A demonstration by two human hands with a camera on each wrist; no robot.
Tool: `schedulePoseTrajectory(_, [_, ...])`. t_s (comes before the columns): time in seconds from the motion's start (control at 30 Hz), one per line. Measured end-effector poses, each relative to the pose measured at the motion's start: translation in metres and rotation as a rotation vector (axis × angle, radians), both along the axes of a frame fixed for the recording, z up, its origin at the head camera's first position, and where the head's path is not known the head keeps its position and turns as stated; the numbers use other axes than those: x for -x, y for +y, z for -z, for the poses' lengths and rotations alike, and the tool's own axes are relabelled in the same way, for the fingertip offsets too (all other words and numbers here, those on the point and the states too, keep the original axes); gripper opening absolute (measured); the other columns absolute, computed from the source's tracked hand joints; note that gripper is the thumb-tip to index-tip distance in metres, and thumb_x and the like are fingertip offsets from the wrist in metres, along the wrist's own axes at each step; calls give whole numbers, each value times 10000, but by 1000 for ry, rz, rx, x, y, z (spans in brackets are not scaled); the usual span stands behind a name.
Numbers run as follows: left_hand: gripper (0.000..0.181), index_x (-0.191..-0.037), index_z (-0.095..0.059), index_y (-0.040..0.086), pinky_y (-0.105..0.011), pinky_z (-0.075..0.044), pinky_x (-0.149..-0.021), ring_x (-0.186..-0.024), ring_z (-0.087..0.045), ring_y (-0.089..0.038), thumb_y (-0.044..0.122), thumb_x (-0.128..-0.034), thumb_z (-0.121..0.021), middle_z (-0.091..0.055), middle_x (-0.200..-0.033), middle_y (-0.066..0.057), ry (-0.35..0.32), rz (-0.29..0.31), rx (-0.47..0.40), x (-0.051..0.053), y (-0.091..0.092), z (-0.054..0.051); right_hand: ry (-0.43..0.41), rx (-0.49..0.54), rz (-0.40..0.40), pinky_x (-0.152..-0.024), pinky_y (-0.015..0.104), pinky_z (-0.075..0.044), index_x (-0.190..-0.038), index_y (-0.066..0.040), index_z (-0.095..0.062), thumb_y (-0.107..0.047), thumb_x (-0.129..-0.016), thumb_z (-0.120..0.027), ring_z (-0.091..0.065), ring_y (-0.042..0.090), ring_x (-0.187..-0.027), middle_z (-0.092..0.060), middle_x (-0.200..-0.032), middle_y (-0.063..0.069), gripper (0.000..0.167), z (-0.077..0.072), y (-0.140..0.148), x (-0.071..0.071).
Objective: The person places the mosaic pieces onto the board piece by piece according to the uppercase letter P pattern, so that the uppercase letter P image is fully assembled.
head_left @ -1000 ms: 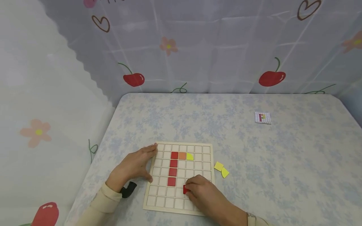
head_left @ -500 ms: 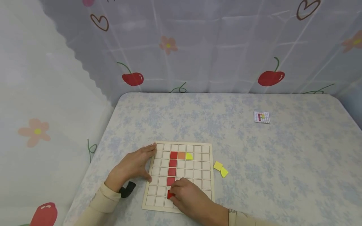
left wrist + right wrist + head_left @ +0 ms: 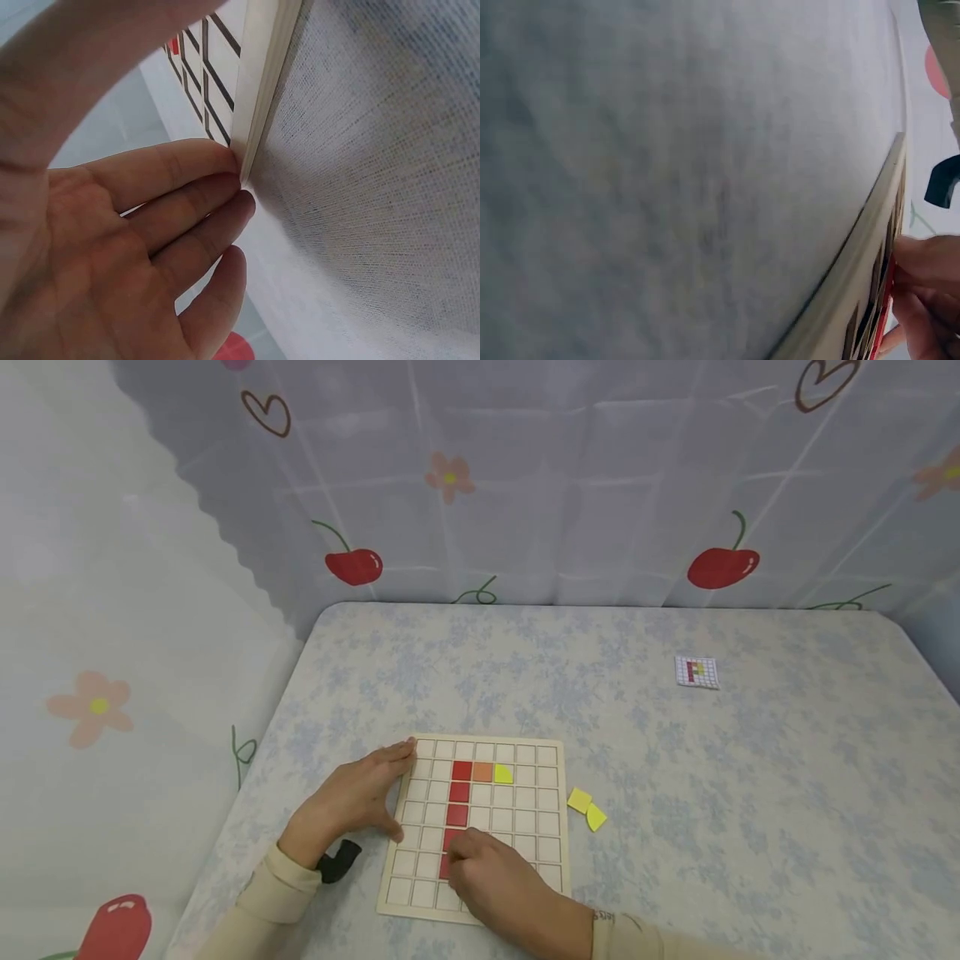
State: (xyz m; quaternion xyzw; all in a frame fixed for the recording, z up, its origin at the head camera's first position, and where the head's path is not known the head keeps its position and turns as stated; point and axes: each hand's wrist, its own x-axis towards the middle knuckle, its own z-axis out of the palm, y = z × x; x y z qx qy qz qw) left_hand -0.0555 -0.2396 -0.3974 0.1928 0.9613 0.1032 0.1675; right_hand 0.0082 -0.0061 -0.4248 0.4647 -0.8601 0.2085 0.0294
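A pale wooden grid board lies on the table in the head view. My left hand rests against its left edge, fingers stretched out and thumb apart. Down one column runs a line of red square tiles. At the line's top, an orange square tile and a yellow quarter-circle tile sit alongside. My right hand has curled fingers on the lowest red tile, which lies in the column and is partly hidden. In the right wrist view, fingertips touch red at the board.
A yellow square tile and a yellow quarter-circle tile lie right of the board. Farther back is a small card printed with a coloured grid pattern. A black piece shows beside my left wrist.
My right hand has carried the red tile leftward across the board and set it at the bottom of the red column. My left hand has stayed at the board's edge.
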Motion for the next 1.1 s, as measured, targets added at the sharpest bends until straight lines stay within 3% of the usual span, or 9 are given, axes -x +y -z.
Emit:
schedulePoseTrajectory(0.17, [1089,-1454,-451,-25,-456,-498,-949,-1417,-354,-292,341,-566,-965,-308,-1579,-126,1,-4,-1,-1,1,1,-42,47,-82,-772,53,-437,-842,-112,-774,-65,-853,-754,-571,25,-876,-647,-940,-74,52,0,10,-6])
schedulePoseTrajectory(0.33, [1087,-1456,-449,-21,-452,-505,-938,-1421,-347,-288,341,-570,-963,-299,-1583,-122,5,-4,15,-1,1,1,-73,61,-106,-811,93,-449,-927,-108,-768,-59,-813,-791,-589,50,-917,-667,-986,-69,126,-1,29,-14])
schedulePoseTrajectory(0.6, [1090,-1459,-437,-35,-461,-502,-942,-1423,-339,-307,334,-579,-963,-291,-1585,-136,-7,5,20,0,2,-1,-157,104,19,-772,211,-515,-977,-97,-760,-61,-770,-816,-598,102,-932,-669,-1006,-58,217,-2,90,-20])
schedulePoseTrajectory(0.8, [1085,-1453,-443,-38,-463,-501,-946,-1419,-344,-313,331,-576,-966,-294,-1582,-145,3,12,34,1,1,-2,-314,12,185,-725,257,-537,-1044,-127,-756,-138,-804,-807,-611,104,-935,-660,-1041,-82,245,-2,138,-27])
schedulePoseTrajectory(1.0, [1080,-1451,-447,-38,-462,-510,-929,-1411,-357,-319,321,-575,-966,-298,-1579,-148,8,14,26,0,3,-2,-389,-101,183,-693,261,-537,-1064,-153,-739,-295,-844,-784,-609,87,-917,-663,-1035,-68,265,7,170,-31])
schedulePoseTrajectory(1.1, [1075,-1453,-447,-35,-461,-511,-926,-1413,-355,-311,316,-580,-965,-302,-1579,-144,4,12,25,-1,3,-2,-473,-156,175,-697,266,-539,-1105,-148,-724,-393,-877,-736,-614,95,-939,-663,-1068,-37,335,11,180,-34])
